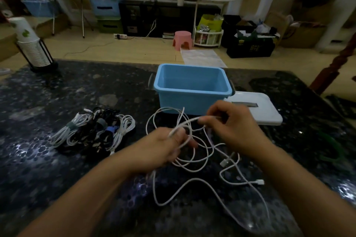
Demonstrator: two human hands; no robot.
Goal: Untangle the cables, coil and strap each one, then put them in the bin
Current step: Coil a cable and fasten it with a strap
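Both hands work a thin, smooth white cable (194, 161) above the dark, speckled stone table (57, 102). The left hand (165, 146) has its fingers curled around several loops of the cable, and the right hand (229, 121) pinches a strand of it between thumb and fingertips. The rest of the cable sprawls in loose, irregular loops on the table below the hands, with two flat white plugs (259, 181) showing near the right forearm.

To the left lies a pile of coiled cables (92, 132), some white and some black, bound with soft grey and blue straps; the exact count is hard to tell, since they overlap.

Just behind the hands stands one rectangular bin (192, 93) of glossy light-blue plastic, open at the top. Its flat white lid (269, 109) rests on the table beside it, to the right. At the table's far left corner stands a tall stack of paper cups (30, 44) in a black wire holder.
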